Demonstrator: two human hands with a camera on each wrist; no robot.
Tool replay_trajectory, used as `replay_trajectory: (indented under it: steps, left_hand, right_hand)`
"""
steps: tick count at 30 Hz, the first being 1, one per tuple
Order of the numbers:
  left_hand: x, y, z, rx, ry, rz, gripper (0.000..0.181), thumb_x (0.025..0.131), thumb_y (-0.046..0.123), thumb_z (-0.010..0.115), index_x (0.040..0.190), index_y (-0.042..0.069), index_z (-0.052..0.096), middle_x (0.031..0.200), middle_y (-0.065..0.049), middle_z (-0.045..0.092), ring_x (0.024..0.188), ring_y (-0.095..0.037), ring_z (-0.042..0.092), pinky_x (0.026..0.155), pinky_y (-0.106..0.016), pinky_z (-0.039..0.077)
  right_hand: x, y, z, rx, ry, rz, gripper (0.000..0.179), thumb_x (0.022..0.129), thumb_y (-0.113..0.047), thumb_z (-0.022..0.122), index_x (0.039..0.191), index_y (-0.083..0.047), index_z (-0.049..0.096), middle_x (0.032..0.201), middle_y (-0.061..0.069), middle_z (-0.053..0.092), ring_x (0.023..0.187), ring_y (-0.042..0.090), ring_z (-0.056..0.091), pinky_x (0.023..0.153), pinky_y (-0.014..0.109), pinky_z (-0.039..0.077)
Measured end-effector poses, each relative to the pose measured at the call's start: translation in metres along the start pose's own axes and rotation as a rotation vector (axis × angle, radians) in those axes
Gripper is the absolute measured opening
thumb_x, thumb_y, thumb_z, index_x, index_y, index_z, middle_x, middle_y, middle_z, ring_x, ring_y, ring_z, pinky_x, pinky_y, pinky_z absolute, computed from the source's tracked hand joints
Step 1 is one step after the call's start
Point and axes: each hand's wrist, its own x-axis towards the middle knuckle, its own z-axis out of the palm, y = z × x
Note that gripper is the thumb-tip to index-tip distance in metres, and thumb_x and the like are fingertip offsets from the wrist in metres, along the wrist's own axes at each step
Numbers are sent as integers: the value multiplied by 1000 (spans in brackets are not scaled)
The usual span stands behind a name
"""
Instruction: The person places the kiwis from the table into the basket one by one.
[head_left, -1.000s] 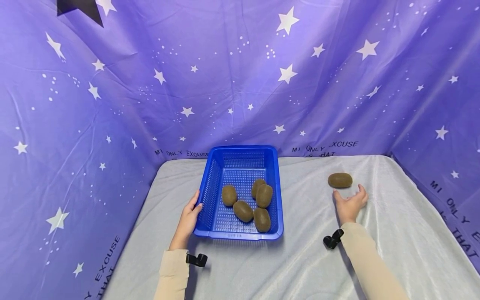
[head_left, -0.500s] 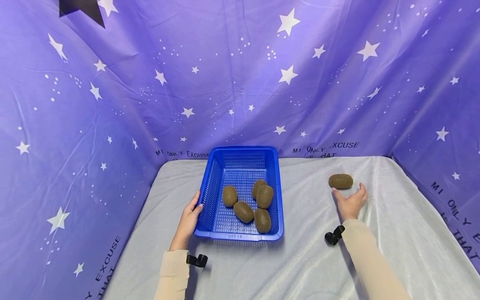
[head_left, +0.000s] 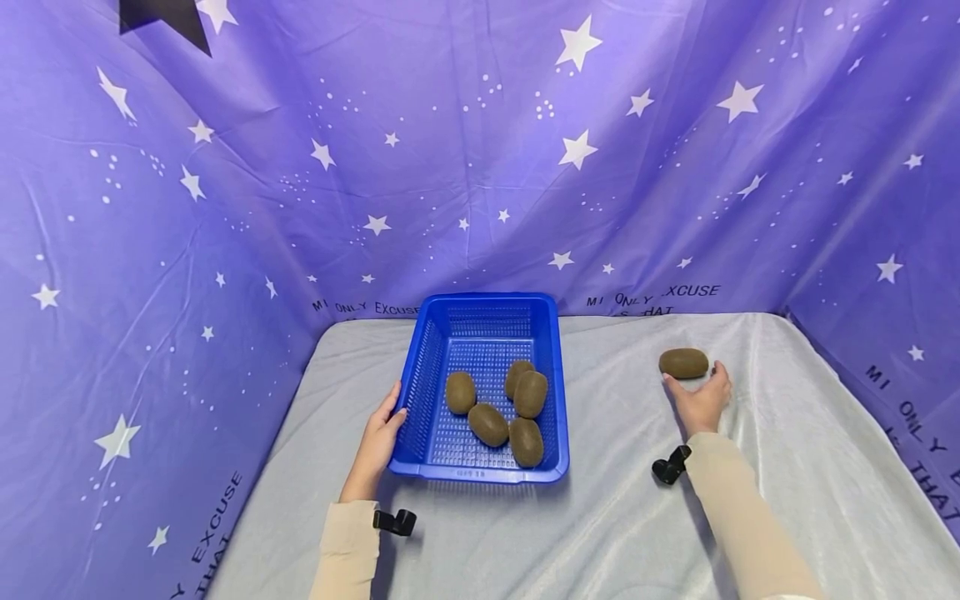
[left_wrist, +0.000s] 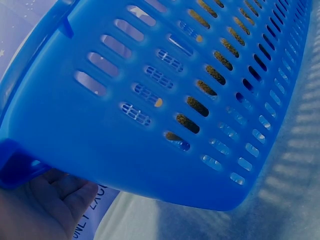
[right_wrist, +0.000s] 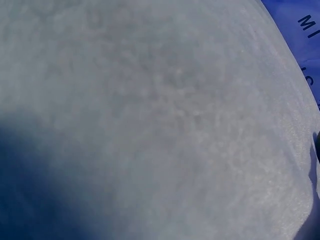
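Note:
A blue plastic basket point(head_left: 480, 473) sits on the table with several brown kiwis point(head_left: 488, 425) inside. My left hand point(head_left: 375, 442) grips the basket's left rim, with the thumb over the edge; in the left wrist view, its curled fingers point(left_wrist: 67, 192) show beneath the rim. One more kiwi point(head_left: 683, 363) lies sideways on the cloth at the right. Just in front of it, my right hand point(head_left: 702, 406) spreads thumb and fingers toward its two ends. The thumb tip is at the kiwi's left end; whether it touches cannot be told. A small gap shows at the right.
Pale grey cloth point(head_left: 600, 525) covers the table. Purple star-printed curtains point(head_left: 465, 167) hang behind and on both sides. A small black camera point(head_left: 395, 522) is strapped to the left wrist, another point(head_left: 671, 465) to the right. The right wrist view holds mostly blurred cloth.
My right hand has edged forward, and its fingers have drawn a little closer to the lone kiwi. The left hand and basket keep their places.

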Motion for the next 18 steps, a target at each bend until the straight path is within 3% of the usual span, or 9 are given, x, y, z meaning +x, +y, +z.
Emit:
replay_trajectory:
  steps: [9,18]
  left_hand:
    - [0,0,0,-3,11,1,52,96,-4,39,145,-9,21,151,-26,18,141,-38,13,116,-48,11]
    - [4,-7,-1,-22,5,3,53,96,-4,38,145,-10,20,152,-26,17,141,-38,12,115,-49,10]
  right_hand:
    - [6,-2,3,3,-18,-38,90,77,-15,73,146,1,18,145,28,24,134,41,24,115,46,18]
    - [12,-10,-2,-75,-131,-69,90,80,-16,70,147,4,13,145,32,21,133,44,23,112,52,21]
